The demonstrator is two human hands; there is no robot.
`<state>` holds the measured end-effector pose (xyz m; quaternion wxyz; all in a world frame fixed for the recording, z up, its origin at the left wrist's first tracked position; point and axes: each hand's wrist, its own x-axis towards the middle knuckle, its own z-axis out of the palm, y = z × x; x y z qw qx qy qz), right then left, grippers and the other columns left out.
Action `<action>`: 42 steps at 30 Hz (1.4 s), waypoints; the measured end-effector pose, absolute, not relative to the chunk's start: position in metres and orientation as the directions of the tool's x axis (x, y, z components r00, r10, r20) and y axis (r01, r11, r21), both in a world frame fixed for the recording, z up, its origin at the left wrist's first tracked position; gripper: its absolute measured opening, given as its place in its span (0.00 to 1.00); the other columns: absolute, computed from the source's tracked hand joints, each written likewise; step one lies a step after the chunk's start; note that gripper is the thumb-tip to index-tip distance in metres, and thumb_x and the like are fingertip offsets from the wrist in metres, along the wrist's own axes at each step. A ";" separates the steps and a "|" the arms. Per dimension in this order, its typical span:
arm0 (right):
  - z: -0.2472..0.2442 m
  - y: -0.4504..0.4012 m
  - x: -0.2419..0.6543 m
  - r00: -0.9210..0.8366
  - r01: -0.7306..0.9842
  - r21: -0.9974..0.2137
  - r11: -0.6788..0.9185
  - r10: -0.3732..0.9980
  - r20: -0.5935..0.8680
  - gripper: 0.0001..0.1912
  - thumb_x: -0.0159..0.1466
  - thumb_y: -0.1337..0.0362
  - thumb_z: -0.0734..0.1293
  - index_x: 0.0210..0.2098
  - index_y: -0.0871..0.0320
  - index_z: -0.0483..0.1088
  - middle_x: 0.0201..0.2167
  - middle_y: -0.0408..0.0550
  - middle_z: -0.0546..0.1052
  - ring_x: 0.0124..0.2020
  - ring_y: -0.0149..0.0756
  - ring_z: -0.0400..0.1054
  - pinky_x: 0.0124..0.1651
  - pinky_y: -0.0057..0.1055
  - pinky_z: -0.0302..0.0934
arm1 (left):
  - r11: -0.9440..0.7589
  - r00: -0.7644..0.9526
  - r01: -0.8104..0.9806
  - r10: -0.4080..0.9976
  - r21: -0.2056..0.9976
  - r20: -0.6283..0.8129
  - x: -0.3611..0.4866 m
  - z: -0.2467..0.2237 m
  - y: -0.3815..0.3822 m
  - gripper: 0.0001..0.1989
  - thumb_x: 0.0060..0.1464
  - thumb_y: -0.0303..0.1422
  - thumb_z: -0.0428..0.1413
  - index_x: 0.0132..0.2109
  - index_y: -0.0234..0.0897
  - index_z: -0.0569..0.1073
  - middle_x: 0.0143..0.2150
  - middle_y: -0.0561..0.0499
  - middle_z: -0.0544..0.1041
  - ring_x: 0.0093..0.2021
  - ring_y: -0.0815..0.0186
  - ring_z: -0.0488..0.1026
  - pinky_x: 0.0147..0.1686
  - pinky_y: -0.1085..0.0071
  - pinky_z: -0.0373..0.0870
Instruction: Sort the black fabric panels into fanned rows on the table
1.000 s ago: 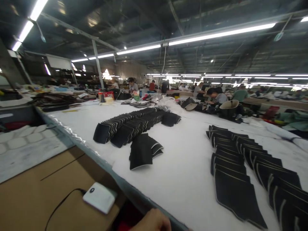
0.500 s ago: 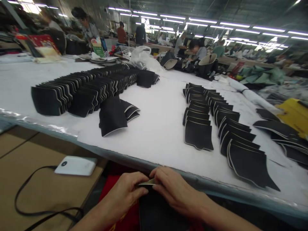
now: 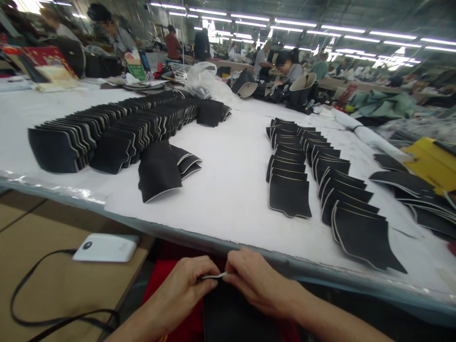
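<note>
Below the table's front edge, my left hand and my right hand pinch the top edge of a black leather-like panel between thumbs and fingers. The panel's pale edge shows as a thin line between the two hands, and its dark face hangs down over my lap. Its lower part runs out of view. On the table just ahead lies a small pile of similar black panels. To the right, two overlapping rows of black panels fan toward me.
Long rows of upright black panels stand at the left. A white power bank with a black cable lies on a brown surface. A clear plastic bag, a yellow folder and more black pieces sit farther off. Several people work behind.
The panel's top edge, which showed a beige underside between my fingers, now shows as a thin pale line. Both hands keep their pinch. The view has shifted slightly.
</note>
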<state>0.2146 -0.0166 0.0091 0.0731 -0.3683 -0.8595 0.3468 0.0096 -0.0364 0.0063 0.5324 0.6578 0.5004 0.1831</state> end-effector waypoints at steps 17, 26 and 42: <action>0.001 -0.016 0.241 -0.782 0.550 -0.644 0.532 0.599 -0.173 0.07 0.70 0.65 0.62 0.41 0.58 0.71 0.36 0.46 0.77 0.38 0.35 0.71 0.41 0.27 0.59 | 0.140 0.508 0.450 0.773 0.882 -0.381 0.008 -0.007 -0.036 0.13 0.57 0.33 0.50 0.40 0.41 0.80 0.34 0.53 0.71 0.39 0.63 0.71 0.39 0.70 0.61; -0.005 -0.018 0.233 -0.795 0.488 -0.723 0.489 0.591 -0.136 0.11 0.71 0.66 0.59 0.39 0.61 0.73 0.35 0.48 0.77 0.35 0.34 0.71 0.40 0.25 0.60 | -0.026 0.496 0.524 0.822 0.851 -0.280 0.025 -0.013 -0.040 0.11 0.59 0.34 0.53 0.32 0.37 0.77 0.31 0.53 0.73 0.37 0.65 0.69 0.36 0.72 0.59; -0.005 -0.016 0.263 -0.727 0.497 -0.827 0.261 0.646 -0.233 0.14 0.70 0.59 0.60 0.35 0.60 0.72 0.25 0.41 0.69 0.26 0.28 0.61 0.30 0.24 0.52 | 0.188 0.468 0.367 0.809 0.911 -0.356 0.020 -0.023 -0.039 0.15 0.55 0.41 0.56 0.29 0.34 0.77 0.28 0.53 0.70 0.31 0.67 0.66 0.31 0.73 0.57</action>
